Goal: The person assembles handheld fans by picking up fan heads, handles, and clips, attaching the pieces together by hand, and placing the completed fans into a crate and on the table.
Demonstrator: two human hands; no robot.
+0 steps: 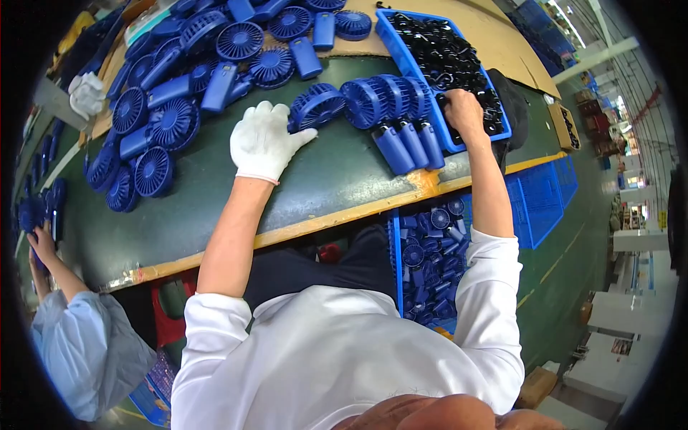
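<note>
My left hand (266,141), in a white knitted glove, is over the green tabletop. It looks open, with the thumb spread out to the right, beside a blue handheld fan (317,106) lying on its side. Right of that fan, several more blue fans stand in a close row, their round heads (387,99) away from me and their handles (405,149) toward me. My bare right hand (464,112) reaches into a blue bin (450,145) of small glossy black parts (438,54). Its fingers are bent down among them, and their tips are hidden.
A large heap of blue fans (215,79) covers the table's far left. Below the table's yellow edge (344,217), a blue crate (396,265) holds more fans. Another blue crate (545,193) is to its right. A co-worker (82,344) handles fans at far left.
</note>
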